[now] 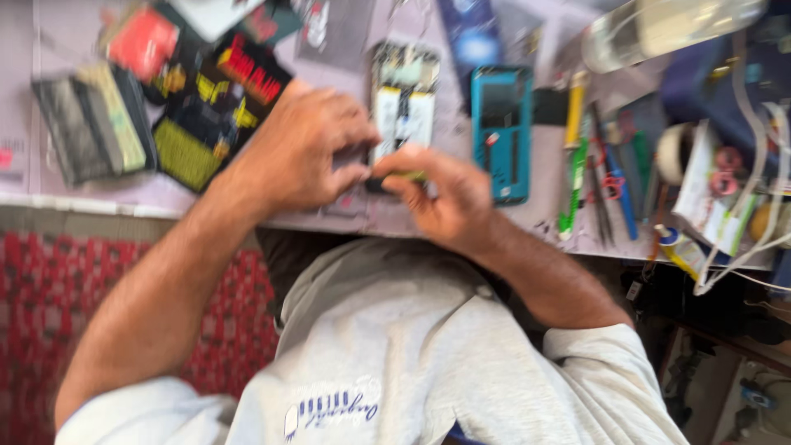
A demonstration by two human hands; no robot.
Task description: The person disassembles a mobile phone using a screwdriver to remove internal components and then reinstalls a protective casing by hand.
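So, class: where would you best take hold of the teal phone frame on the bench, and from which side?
Probably by the two long edges of the teal frame, from above: it lies flat, long and narrow, beside the opened phone.

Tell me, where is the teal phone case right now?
The teal phone case lies on the table, just right of the opened phone, beyond the right hand.

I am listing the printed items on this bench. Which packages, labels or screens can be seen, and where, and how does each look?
Black package: left of the left hand, flat, with red and yellow print.
Red package: top left corner, small, blurred.
Blue card: top centre, glossy, dark blue.
No lit screen is visible.
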